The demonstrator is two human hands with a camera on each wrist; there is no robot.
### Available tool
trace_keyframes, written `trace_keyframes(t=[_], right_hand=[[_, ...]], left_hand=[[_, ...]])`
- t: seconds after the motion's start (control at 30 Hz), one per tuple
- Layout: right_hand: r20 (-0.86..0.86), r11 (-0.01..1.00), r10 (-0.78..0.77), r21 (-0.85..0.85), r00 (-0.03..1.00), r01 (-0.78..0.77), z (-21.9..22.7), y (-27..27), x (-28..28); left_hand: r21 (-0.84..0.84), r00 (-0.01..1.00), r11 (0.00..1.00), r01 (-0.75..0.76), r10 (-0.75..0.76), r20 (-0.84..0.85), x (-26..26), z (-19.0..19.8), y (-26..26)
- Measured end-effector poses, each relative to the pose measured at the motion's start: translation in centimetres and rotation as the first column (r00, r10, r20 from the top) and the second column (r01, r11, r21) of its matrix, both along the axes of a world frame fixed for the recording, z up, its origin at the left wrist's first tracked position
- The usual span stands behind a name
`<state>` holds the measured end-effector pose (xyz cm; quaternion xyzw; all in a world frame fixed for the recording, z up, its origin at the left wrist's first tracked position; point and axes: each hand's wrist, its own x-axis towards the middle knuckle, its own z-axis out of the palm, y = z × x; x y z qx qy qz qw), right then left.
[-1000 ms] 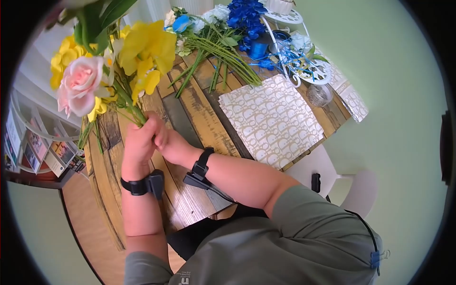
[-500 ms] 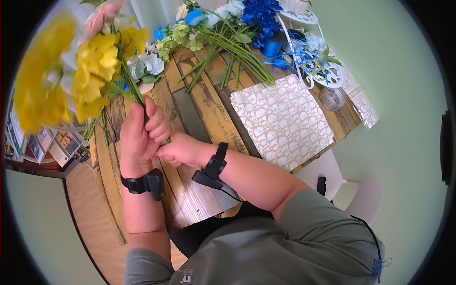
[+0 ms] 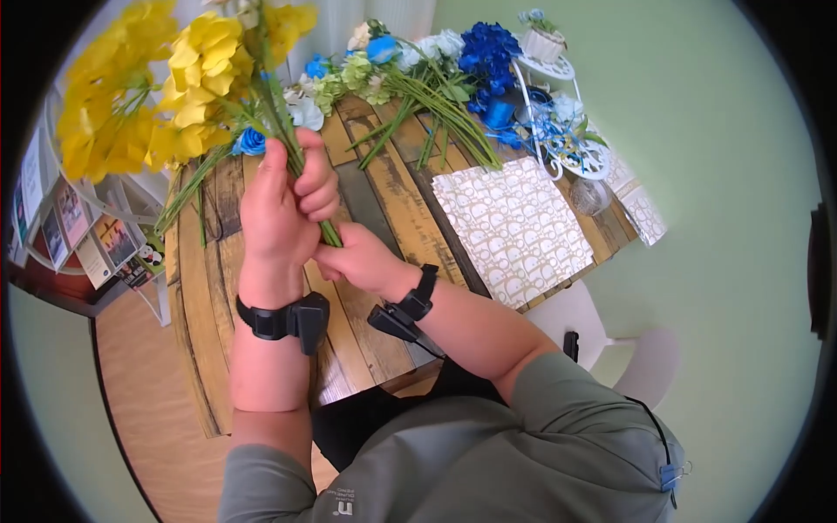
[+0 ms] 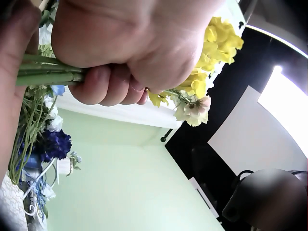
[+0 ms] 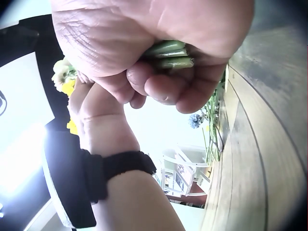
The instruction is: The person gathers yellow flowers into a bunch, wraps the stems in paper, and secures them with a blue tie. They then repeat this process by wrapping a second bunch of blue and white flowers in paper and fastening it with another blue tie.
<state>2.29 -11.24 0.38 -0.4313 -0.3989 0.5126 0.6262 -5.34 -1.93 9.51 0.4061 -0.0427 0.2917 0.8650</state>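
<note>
A bouquet of yellow flowers (image 3: 205, 57) on green stems rises at the upper left of the head view, its top cut off by the frame. My left hand (image 3: 286, 200) grips the stems (image 3: 277, 109) partway down, thumb on one side and curled fingers on the other. Just below it, my right hand (image 3: 366, 260) holds the lower stems. In the right wrist view, cut stem ends (image 5: 175, 62) show inside its curled fingers. A pale pink and cream flower (image 4: 193, 110) hangs beside the yellow ones in the left wrist view.
Patterned wrapping paper (image 3: 514, 231) lies on the wooden table (image 3: 384, 196). Behind are loose green stems (image 3: 445, 113), blue hydrangea (image 3: 488, 57) and a white metal stand (image 3: 571, 161) with blue ribbon (image 3: 499, 115). A magazine rack (image 3: 78, 218) stands left, a white chair (image 3: 584, 322) right.
The bouquet has turned: its pink rose swung up out of the head view and the yellow flowers moved left. The hands, first close together, now sit one above the other along the stems.
</note>
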Motion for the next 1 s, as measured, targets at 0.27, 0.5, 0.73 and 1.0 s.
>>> trace_keyframes(t=[0.27, 0.5, 0.73, 1.0], right_hand=[[-0.379, 0.941, 0.31, -0.01, 0.872, -0.339, 3.4, -3.2, -0.9], [-0.28, 0.969, 0.204, -0.08, 0.938, -0.235, 1.5, -3.7, -1.0], [0.729, 0.857, -0.333, -0.031, 0.598, 0.515, 0.7, -9.2, 6.0], [0.985, 0.643, 0.172, -0.109, -0.005, 0.758, 1.1, -11.6, 13.8]], left_hand=[[-0.085, 0.9, 0.912, 0.4, -0.374, 0.225, -1.4, 0.9, 0.6], [-0.116, 0.926, 0.923, 0.367, -0.351, 0.142, -0.8, 0.1, 0.5], [0.003, 0.998, 1.0, -0.027, 0.027, -0.06, -1.5, 0.7, 1.4], [0.011, 0.986, 0.993, -0.12, 0.121, -0.114, -1.1, 0.6, 1.9]])
